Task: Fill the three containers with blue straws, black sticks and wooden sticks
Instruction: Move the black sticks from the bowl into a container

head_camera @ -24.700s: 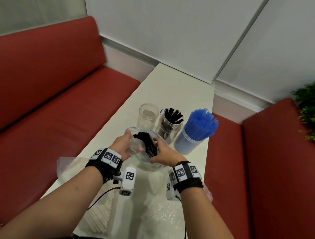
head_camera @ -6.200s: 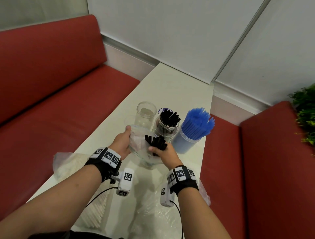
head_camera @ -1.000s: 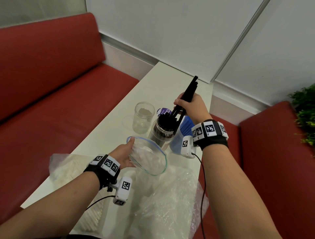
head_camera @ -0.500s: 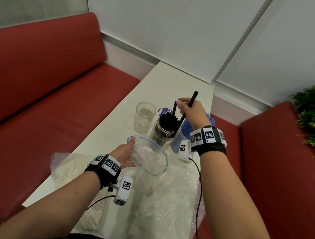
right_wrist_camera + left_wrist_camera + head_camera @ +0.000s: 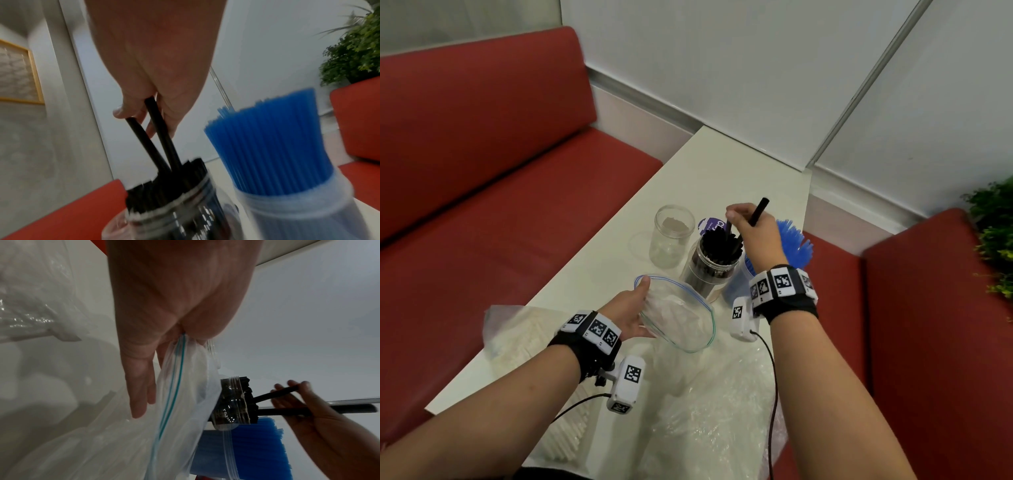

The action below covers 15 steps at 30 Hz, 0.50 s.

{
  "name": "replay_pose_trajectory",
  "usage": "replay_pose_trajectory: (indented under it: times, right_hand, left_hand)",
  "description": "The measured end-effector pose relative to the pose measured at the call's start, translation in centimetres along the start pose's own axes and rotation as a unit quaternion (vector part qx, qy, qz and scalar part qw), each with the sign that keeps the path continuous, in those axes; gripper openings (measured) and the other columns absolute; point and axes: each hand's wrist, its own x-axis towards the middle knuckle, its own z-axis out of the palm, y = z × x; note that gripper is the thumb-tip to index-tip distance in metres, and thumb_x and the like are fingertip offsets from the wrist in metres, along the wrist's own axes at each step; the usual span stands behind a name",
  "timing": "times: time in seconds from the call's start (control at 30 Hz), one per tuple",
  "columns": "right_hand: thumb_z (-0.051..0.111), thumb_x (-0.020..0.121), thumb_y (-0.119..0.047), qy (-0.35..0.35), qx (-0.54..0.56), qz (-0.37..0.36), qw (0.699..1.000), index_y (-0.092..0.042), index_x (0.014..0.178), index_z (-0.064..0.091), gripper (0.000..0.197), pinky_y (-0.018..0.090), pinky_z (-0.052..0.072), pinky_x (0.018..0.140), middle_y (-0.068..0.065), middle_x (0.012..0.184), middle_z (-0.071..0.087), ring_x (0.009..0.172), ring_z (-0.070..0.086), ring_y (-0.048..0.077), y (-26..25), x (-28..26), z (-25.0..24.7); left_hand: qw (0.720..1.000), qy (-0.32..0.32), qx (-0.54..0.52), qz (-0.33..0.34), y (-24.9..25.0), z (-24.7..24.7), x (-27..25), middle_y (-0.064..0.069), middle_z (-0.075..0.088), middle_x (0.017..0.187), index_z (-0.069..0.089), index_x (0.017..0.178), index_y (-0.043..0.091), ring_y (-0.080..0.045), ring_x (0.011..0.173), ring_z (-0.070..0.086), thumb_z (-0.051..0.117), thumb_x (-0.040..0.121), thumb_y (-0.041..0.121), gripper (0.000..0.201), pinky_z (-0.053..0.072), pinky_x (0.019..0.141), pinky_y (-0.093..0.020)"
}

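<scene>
Three containers stand mid-table in the head view: an empty clear jar (image 5: 673,236), a clear jar packed with black sticks (image 5: 714,265), and a tub of blue straws (image 5: 792,241) behind my right wrist. My right hand (image 5: 746,226) hovers over the black jar and pinches two black sticks (image 5: 156,129), whose lower ends are in the jar (image 5: 174,203). My left hand (image 5: 631,308) holds the rim of an empty clear zip bag (image 5: 678,315) and keeps it open just in front of the jars. In the left wrist view the thumb and fingers pinch the bag's seal (image 5: 174,382).
A plastic bag of pale wooden sticks (image 5: 517,335) lies at the table's near left. Crumpled clear plastic (image 5: 722,411) covers the near right. Red bench seats (image 5: 500,222) flank the narrow white table (image 5: 739,171). A green plant (image 5: 993,233) stands far right.
My right hand has come down over the black jar. The bundle it held high a second ago has mostly dropped in; two sticks stay in its grip. The left hand and bag hold still.
</scene>
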Motion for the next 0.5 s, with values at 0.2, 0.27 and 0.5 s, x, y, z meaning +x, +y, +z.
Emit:
replay_pose_trajectory:
  times: [0.2,0.27,0.5]
  right_hand:
    - [0.065,0.095,-0.032,0.115,0.001,-0.134,0.984,-0.042,0.140,0.044,0.050,0.003,0.038,0.097,-0.006,0.130,0.061,0.123,0.055,-0.001,0.5,-1.4,1.0]
    - [0.049,0.104,-0.028,0.151,-0.063,-0.214,0.963,-0.034,0.143,0.047,0.040,0.002,0.030,0.103,-0.006,0.140,0.057,0.133,0.047,0.000,0.3,-1.4,1.5]
    - [0.031,0.110,-0.028,-0.062,-0.430,-0.107,0.895,-0.004,0.153,0.032,0.049,0.039,0.009,0.126,0.014,0.163,0.027,0.153,0.015,0.027,4.5,-2.4,4.6]
  left_hand:
    - [1.000,-0.003,0.004,0.001,-0.1,-0.1,0.1,-0.017,0.068,0.118,0.059,0.126,0.002,-0.035,0.103,0.068,0.044,0.099,0.055,0.061,0.058,0.074,-0.050]
    - [1.000,0.000,0.006,0.001,-0.1,-0.2,0.2,-0.016,0.069,0.116,0.059,0.126,0.003,-0.035,0.103,0.067,0.045,0.099,0.055,0.060,0.058,0.076,-0.051]
    - [1.000,0.000,0.013,0.005,-0.1,-0.9,0.5,-0.015,0.070,0.112,0.062,0.118,0.005,-0.035,0.101,0.068,0.047,0.099,0.054,0.054,0.059,0.075,-0.051]
